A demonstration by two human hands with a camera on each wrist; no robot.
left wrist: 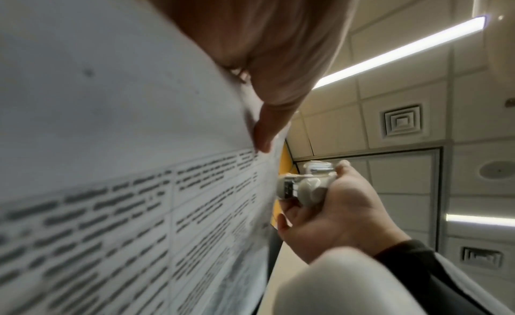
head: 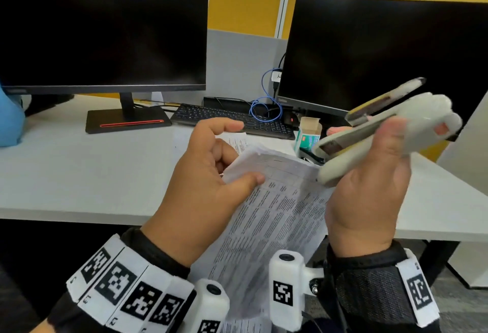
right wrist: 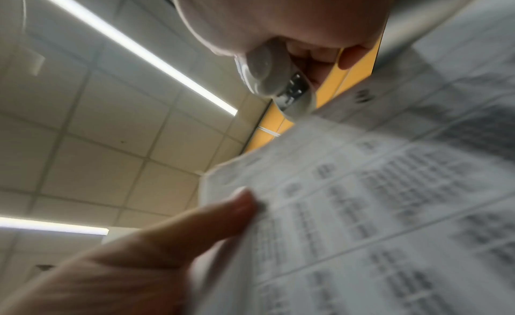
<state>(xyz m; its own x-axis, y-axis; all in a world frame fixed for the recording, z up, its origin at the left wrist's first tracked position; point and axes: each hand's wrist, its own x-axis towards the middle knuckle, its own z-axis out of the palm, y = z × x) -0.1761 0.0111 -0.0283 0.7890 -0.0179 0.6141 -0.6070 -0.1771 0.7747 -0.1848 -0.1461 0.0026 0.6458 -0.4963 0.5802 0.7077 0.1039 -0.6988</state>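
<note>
White stapler (head: 356, 148), mouth agape, gripped in right hand (head: 369, 200); left hand (head: 200, 187) pinches printed sheets (head: 277, 214), apparently squared; the corner should seat fully.

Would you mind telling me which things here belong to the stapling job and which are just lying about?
Job: printed sheets, pinched by the left hand; stapler, gripped by the right hand; small open box, probably staples.
Lying about: left monitor, right monitor, keyboard, blue cable.
</note>
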